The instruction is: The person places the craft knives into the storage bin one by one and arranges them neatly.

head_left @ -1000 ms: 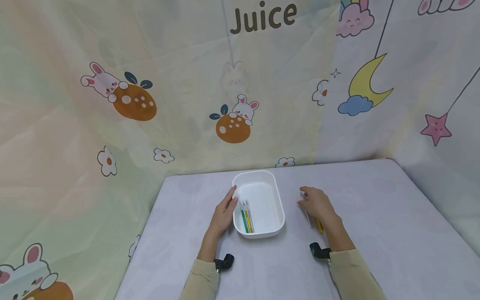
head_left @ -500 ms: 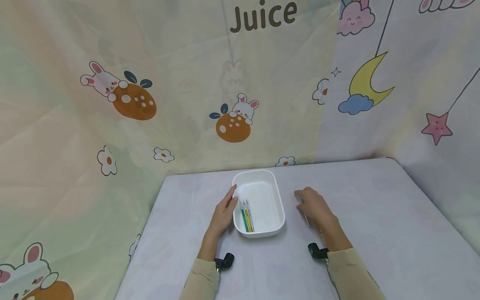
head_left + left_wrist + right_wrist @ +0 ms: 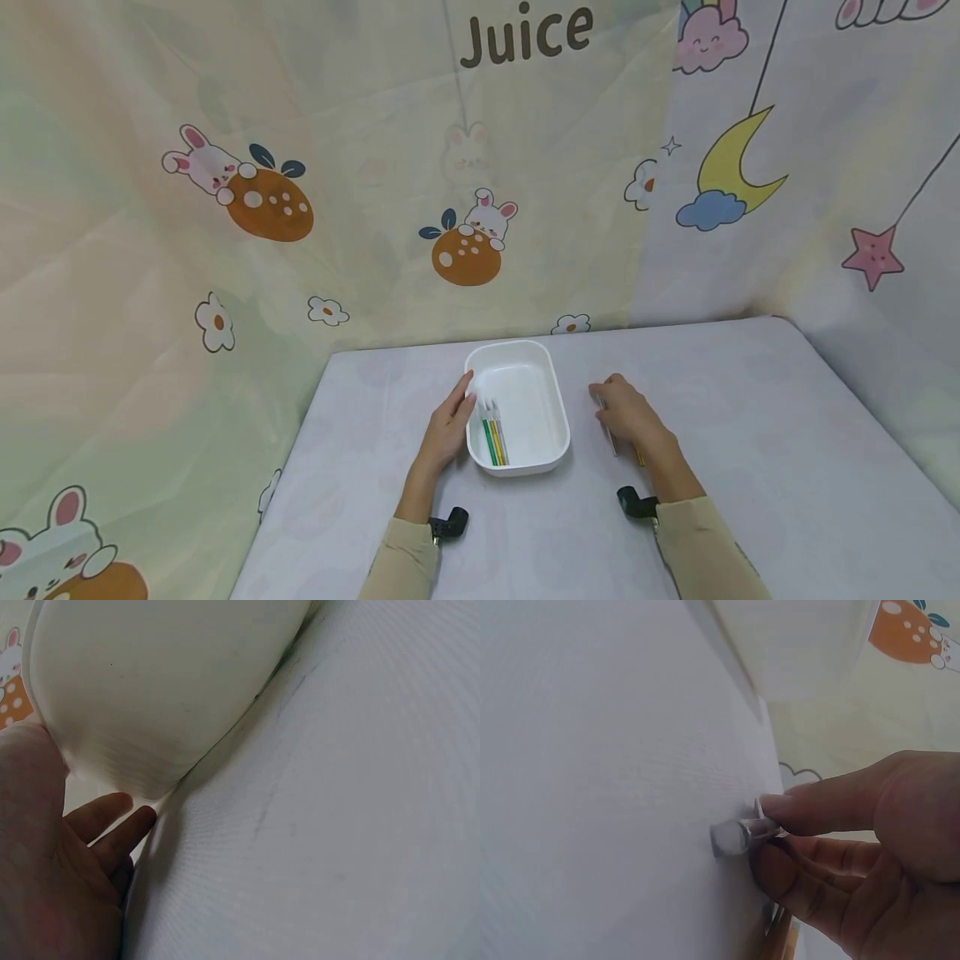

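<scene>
My left hand [image 3: 444, 429] lies with fairly straight fingers along the left side of a white rectangular tray [image 3: 557, 417], touching its rim. In the left wrist view, the tray's outer wall [image 3: 165, 682] rises beside my fingers [image 3: 124, 840]. Inside the tray, several slim sticks [image 3: 494, 439] with green, yellow and silvery shafts and pale tips lie side by side. Right of the tray, my right hand [image 3: 633, 417] pinches a slim silvery stick [image 3: 735, 836] between thumb and finger, close to the tabletop. Yellowish sticks [image 3: 640, 457] lie partly hidden beneath that hand.
The table [image 3: 750, 467] has a pale cloth cover. A printed fabric backdrop [image 3: 375, 183] hangs behind it and along the sides. Small black wrist cameras [image 3: 637, 503] sit on both forearms.
My right hand has shifted slightly left and closed its fingers on the silvery stick, whose lower end has moved a little left. My left hand and the tray have stayed put.
</scene>
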Demonstrator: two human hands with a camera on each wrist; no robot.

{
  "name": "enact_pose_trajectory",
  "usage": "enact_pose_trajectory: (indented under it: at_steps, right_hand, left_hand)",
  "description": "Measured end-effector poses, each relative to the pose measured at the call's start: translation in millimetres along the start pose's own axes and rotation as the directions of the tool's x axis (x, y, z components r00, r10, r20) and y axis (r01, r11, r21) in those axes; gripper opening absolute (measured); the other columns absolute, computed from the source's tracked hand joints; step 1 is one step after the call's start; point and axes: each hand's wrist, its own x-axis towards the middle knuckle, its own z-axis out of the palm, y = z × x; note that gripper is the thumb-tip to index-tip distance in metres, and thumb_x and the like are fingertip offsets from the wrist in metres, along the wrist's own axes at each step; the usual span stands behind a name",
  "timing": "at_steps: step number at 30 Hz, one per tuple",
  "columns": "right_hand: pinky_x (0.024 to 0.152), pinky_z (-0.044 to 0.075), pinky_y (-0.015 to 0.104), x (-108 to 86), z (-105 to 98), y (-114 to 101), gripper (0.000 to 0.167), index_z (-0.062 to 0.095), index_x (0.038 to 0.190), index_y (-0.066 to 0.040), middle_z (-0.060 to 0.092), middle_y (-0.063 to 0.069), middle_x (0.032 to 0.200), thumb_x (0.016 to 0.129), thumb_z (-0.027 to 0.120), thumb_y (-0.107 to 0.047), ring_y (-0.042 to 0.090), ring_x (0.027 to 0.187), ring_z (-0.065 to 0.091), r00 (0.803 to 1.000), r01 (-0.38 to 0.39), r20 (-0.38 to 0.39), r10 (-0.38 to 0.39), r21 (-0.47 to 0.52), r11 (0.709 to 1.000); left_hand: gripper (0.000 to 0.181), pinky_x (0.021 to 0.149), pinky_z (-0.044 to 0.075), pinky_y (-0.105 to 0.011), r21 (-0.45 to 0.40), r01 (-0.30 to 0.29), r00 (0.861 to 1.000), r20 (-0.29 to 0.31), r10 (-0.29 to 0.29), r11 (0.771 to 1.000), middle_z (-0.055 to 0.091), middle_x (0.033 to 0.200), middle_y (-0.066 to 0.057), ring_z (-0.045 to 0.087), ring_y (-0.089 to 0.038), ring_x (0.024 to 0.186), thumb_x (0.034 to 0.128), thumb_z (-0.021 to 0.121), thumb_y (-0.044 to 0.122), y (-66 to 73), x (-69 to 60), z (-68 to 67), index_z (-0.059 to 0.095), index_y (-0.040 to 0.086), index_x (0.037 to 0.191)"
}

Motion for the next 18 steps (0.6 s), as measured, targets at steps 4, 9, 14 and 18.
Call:
enact_pose_trajectory:
  at_steps: [4,9,14,18]
  right_hand:
    - [0.099,0.056,0.061,0.7,-0.3,-0.1,0.044,0.063,0.141,-0.001,0.055,0.028,0.137,0.096,0.064,0.000,0.045,0.123,0.061,1.000,-0.013,0.012,0.013,0.021,1.000]
    - [0.102,0.055,0.061,0.8,0.1,-1.1,0.045,0.062,0.142,0.001,0.054,0.029,0.140,0.097,0.067,-0.004,0.045,0.124,0.060,1.000,-0.015,0.014,0.015,0.013,1.000]
    - [0.103,0.055,0.060,0.6,1.0,0.8,0.049,0.061,0.140,0.005,0.055,0.030,0.137,0.093,0.072,-0.004,0.044,0.122,0.061,1.000,0.031,-0.006,-0.031,-0.015,0.999]
    - [0.102,0.056,0.060,1.3,1.6,1.3,0.050,0.061,0.141,0.005,0.056,0.030,0.137,0.092,0.072,-0.002,0.045,0.121,0.062,0.999,0.030,-0.017,-0.030,-0.008,1.000]
  left_hand:
    - [0.049,0.129,0.027,-0.048,0.000,0.004,1.000,0.000,-0.004,1.000,0.035,0.166,0.019,0.031,-0.014,0.157,0.1092,0.047,0.048,0.0,0.1,-0.1,0.039,0.047,0.157]
    - [0.049,0.129,0.027,-0.049,-0.008,-0.011,1.000,-0.001,0.011,1.000,0.035,0.166,0.016,0.031,-0.016,0.157,0.1098,0.048,0.046,-2.3,0.3,0.8,0.039,0.045,0.158]
    - [0.047,0.128,0.029,-0.049,0.012,-0.017,1.000,-0.009,0.017,1.000,0.036,0.166,0.014,0.033,-0.018,0.157,0.1101,0.047,0.045,-3.9,1.0,1.4,0.040,0.047,0.157]
    - [0.047,0.128,0.029,-0.049,0.014,-0.019,1.000,-0.010,0.019,1.000,0.036,0.166,0.014,0.033,-0.018,0.156,0.1102,0.047,0.044,-4.0,1.4,1.5,0.040,0.047,0.157]
